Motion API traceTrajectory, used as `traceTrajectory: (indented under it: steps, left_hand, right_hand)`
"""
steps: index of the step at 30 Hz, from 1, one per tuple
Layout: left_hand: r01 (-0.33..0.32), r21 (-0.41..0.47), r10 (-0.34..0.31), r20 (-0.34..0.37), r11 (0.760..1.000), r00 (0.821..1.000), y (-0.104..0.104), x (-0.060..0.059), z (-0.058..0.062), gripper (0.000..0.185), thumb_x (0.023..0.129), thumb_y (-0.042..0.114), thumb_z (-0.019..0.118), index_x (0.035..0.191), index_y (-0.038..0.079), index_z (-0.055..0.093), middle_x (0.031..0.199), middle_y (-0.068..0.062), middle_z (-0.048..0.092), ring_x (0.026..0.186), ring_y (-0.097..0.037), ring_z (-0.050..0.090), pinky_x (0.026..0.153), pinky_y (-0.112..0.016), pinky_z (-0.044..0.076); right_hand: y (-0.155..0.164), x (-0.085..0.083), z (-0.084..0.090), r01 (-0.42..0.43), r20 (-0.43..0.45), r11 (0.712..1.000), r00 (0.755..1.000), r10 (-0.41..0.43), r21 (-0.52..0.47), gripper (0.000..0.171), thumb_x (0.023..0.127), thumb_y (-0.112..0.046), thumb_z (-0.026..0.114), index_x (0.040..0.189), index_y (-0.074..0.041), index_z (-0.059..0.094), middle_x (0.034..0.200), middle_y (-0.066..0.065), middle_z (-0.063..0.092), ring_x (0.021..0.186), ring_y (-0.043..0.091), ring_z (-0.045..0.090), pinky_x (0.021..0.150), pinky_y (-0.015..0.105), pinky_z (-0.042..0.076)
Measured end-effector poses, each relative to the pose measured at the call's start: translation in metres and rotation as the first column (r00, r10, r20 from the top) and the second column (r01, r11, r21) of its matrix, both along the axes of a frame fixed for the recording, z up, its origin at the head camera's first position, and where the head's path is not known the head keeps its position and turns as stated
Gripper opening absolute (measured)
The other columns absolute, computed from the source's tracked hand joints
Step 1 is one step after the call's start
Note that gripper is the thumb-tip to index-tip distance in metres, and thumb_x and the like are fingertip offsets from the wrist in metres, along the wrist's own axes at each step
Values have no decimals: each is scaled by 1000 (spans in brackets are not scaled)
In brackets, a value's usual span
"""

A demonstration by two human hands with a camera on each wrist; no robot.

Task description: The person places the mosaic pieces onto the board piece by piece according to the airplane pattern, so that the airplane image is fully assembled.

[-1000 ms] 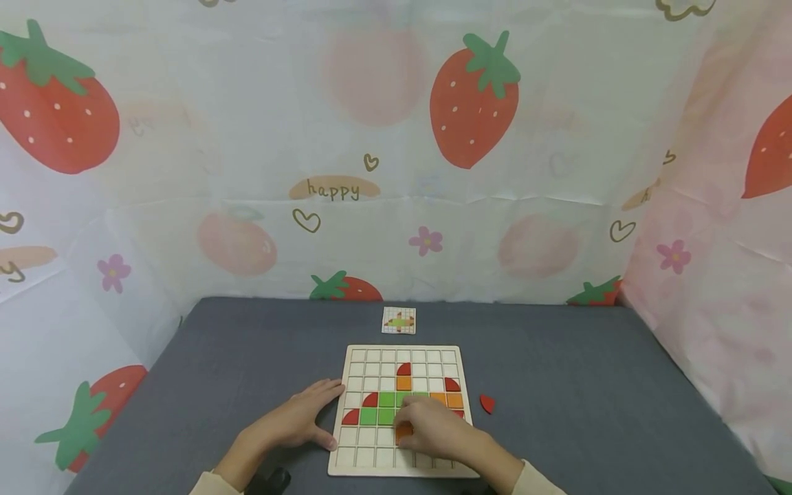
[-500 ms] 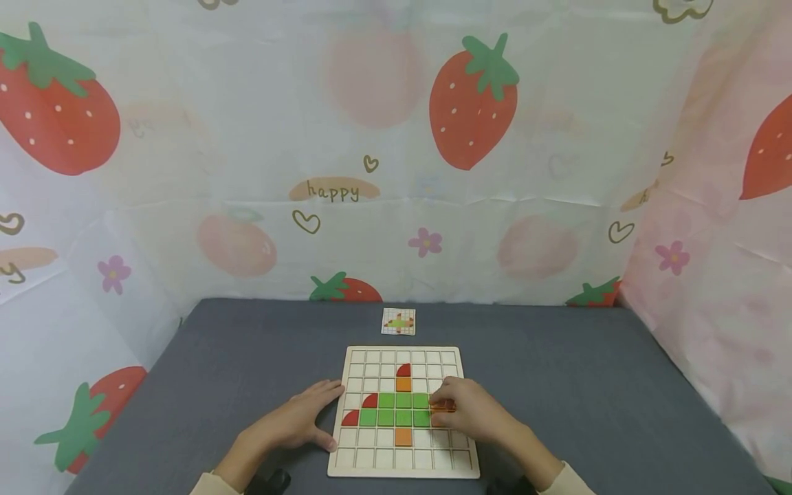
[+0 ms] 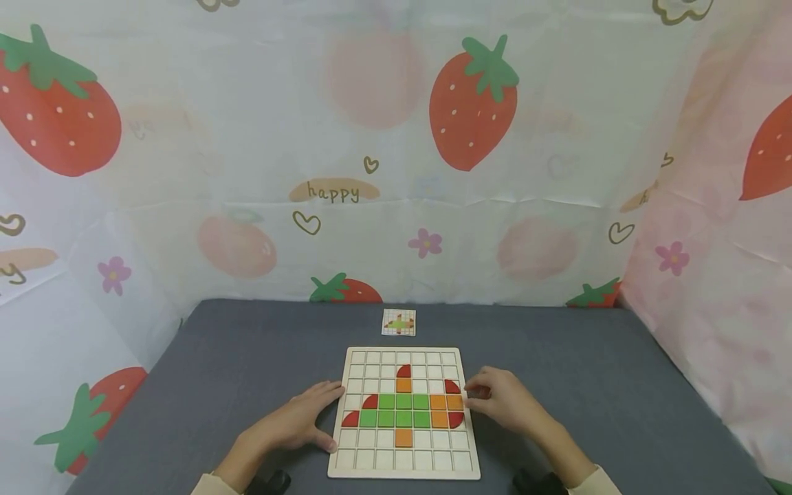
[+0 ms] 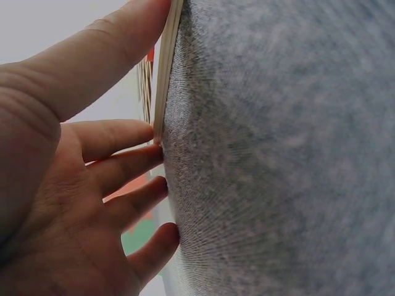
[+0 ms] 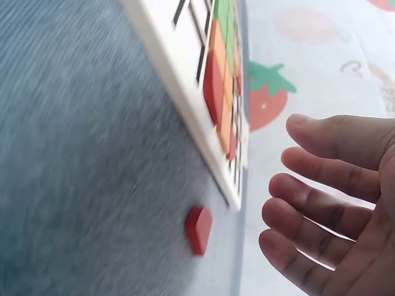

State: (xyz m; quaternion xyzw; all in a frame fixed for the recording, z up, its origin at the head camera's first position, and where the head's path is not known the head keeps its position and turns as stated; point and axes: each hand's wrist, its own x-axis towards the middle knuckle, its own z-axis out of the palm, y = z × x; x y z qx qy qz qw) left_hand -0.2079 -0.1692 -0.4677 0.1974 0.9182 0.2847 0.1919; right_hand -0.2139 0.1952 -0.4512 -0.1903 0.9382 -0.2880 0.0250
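Observation:
A pale wooden grid board [image 3: 365,458] lies on the table, holding green square tiles [image 3: 403,418], orange square tiles [image 3: 403,438] and red quarter-round tiles [image 3: 456,419]. At its left edge my left hand [image 3: 295,416] rests with fingers and thumb spread, touching the rim in the left wrist view. My right hand [image 3: 510,402] hovers just off the board's right edge, fingers loosely bent and holding nothing. One loose red quarter-round tile [image 5: 199,230] lies on the cloth beside the board in the right wrist view. In the head view the right hand hides it.
A small pattern card [image 3: 399,322] lies behind the board, printed with a similar coloured grid figure. Dark grey cloth [image 3: 278,350] covers the table. A strawberry-print curtain [image 3: 396,261] hangs along the back and sides.
My right hand has moved from the middle of the board rightward past its edge, uncovering the green, orange and red tiles. The left hand has stayed put.

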Motion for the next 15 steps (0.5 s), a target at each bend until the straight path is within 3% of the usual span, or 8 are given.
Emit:
traceTrajectory:
  steps: [15]
  left_hand:
    - [-12,-5,12,1,1000,1000,1,0,0,92,64,36,77,140,12,33,146,-9,31,137,-32,23,103,-58,26]
  right_hand:
    - [15,-6,-13,128,12,989,992,-129,80,15,72,-18,73,86,-11,70,79,-3,58,72,7,53,61,23,44]
